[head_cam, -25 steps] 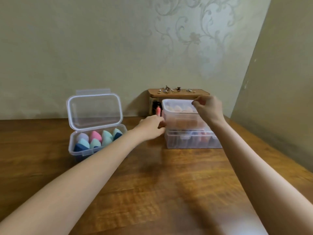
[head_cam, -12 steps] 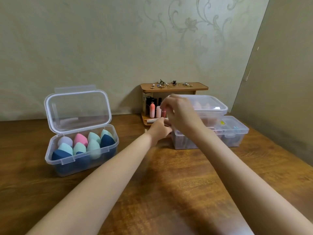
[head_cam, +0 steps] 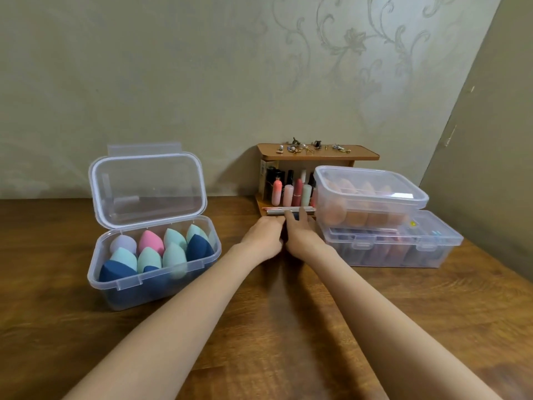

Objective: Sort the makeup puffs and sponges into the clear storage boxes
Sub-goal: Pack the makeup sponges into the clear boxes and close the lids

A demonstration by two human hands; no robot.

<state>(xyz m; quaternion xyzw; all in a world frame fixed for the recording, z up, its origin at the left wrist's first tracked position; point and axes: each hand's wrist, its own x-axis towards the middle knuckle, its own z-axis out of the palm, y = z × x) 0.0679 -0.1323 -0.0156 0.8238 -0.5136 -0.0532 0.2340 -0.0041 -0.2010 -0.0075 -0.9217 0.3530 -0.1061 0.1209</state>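
An open clear box (head_cam: 121,280) stands at the left with its lid (head_cam: 147,189) tipped up. It holds several teardrop sponges (head_cam: 173,249) in navy, mint, pink and lilac. At the right, a shut clear box of peach sponges (head_cam: 372,197) is stacked on a longer shut clear box (head_cam: 398,249) with darker contents. My left hand (head_cam: 264,233) and my right hand (head_cam: 301,230) rest side by side on the table between the boxes, touching neither. The left fingers are curled under and hidden. The right fingers are spread, with nothing seen in them.
A small wooden organiser (head_cam: 317,153) stands against the wall just beyond my hands, with lipsticks (head_cam: 291,192) inside, jewellery on top and thin brushes (head_cam: 288,209) along its front. The brown wooden table (head_cam: 259,327) meets a wall at the right.
My right hand has come off the upper right box's lid and moved left and down to the table beside my left hand. The view has tilted down and left.
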